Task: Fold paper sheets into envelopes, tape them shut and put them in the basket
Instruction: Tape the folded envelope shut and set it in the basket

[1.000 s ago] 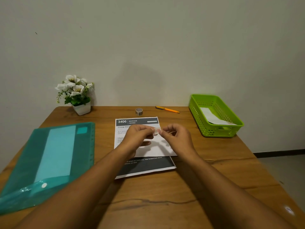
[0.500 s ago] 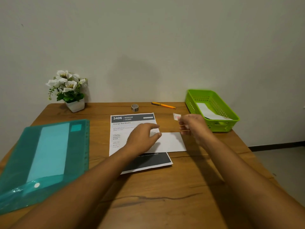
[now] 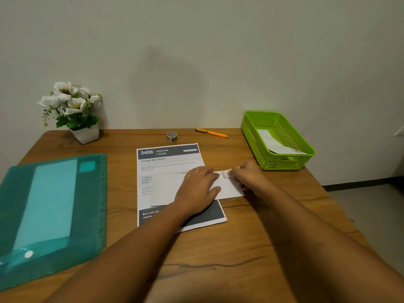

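Note:
A folded white paper envelope (image 3: 166, 189) lies across a printed sheet (image 3: 168, 159) in the middle of the wooden table. My left hand (image 3: 197, 191) rests flat on the envelope with its fingers spread. My right hand (image 3: 248, 174) pinches a small piece of tape (image 3: 226, 172) at the envelope's upper right edge. The roll of tape (image 3: 171, 136) stands behind the printed sheet. The green basket (image 3: 306, 149) sits at the right with one folded white envelope (image 3: 273, 144) inside it.
A teal plastic folder (image 3: 52, 206) holding pale sheets covers the table's left side. A white flower pot (image 3: 84, 133) stands at the back left. An orange pen (image 3: 212, 132) lies by the wall. The table edge runs close behind the basket on the right.
My right hand drew the piece of tape away to the right, then brought it back down to the envelope's right end. My left hand stayed on the envelope and flattened.

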Motion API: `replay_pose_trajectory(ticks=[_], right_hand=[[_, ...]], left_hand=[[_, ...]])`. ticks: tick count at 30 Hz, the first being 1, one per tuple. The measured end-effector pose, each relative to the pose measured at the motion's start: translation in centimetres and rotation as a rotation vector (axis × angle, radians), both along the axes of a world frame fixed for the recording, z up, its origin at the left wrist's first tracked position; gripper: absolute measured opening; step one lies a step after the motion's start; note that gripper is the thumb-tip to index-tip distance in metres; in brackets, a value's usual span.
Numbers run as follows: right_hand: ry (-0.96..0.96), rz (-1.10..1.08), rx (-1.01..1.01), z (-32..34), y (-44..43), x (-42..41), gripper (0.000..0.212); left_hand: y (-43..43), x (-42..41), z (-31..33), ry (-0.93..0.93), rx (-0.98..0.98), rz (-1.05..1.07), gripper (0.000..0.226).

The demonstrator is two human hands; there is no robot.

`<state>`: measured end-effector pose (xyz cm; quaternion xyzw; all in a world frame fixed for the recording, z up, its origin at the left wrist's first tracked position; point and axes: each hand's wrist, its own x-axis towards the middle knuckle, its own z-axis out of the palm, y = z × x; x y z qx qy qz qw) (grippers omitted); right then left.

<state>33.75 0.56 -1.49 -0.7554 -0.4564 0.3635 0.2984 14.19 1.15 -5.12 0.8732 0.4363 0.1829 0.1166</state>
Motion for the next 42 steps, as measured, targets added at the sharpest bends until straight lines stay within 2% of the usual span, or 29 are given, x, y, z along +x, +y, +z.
replay_pose_trajectory(ticks=[7,15,23,28,31,34,36,38,42], right_hand=[[-0.047,0.026,-0.023,-0.4,0.8,0.0,0.02],[-0.188,0.002,-0.032,-0.7,1.0,-0.4,0.028],[-0.247,-0.003,-0.044,-0.7,1.1,-0.4,0.025],[-0.168,-0.155,0.013,-0.8,0.8,0.4,0.035],[-0.332,-0.19,0.135,-1.5,-0.1,0.1,0.021],[-0.506,-0.035,0.42,-2.9,-2.4,-0.5,0.003],[-0.662,0.169,0.523,-3.5,-3.6,-0.8,0.013],[-0.79,0.313,0.521,-3.9,-3.8,-0.9,0.022],[-0.92,0.351,0.441,-3.7,-3.7,-1.5,0.031]], left_hand=[[0.0,0.1,-0.3,0.028,0.034,0.008,0.053],[-0.2,0.2,-0.5,0.13,0.103,-0.008,0.051],[0.0,0.2,-0.8,0.162,0.108,-0.006,0.047],[-0.1,0.3,-0.7,0.174,0.093,-0.001,0.048],[-0.2,0.3,-0.6,0.186,0.087,0.0,0.049],[-0.2,0.3,-0.5,0.209,0.102,0.001,0.052],[-0.2,0.3,-0.4,0.222,0.12,0.001,0.054],[-0.2,0.3,-0.4,0.248,0.108,-0.006,0.056],[-0.3,0.5,-0.6,0.293,0.057,-0.012,0.06]])
